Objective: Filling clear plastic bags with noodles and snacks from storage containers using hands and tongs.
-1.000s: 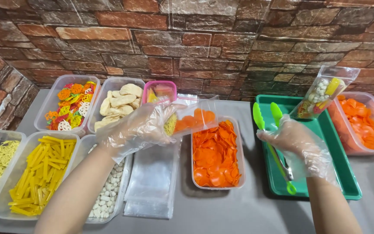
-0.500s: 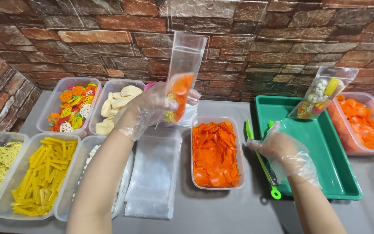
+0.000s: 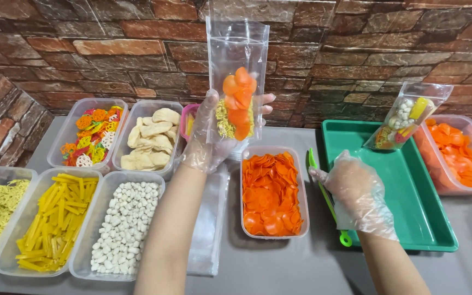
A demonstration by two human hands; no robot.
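- Two gloved hands: left hand (image 3: pixel 210 139) pinches a clear bag (image 3: pixel 237 82), light, floppy, slippery; best held mid-body.
- Right hand (image 3: pixel 359 192), at 3 o'clock, grips green tongs (image 3: pixel 328 201).

Gloved left hand (image 3: pixel 210 136) holds clear bag (image 3: pixel 237 82) of orange chips upright above the bench (image 3: pixel 301 267); gloved right hand (image 3: pixel 359 191) rests on green tongs (image 3: pixel 329 205) beside green tray (image 3: pixel 411 186).

Nine tubs (image 3: pixel 273 154), two filled bags (image 3: pixel 237 82)
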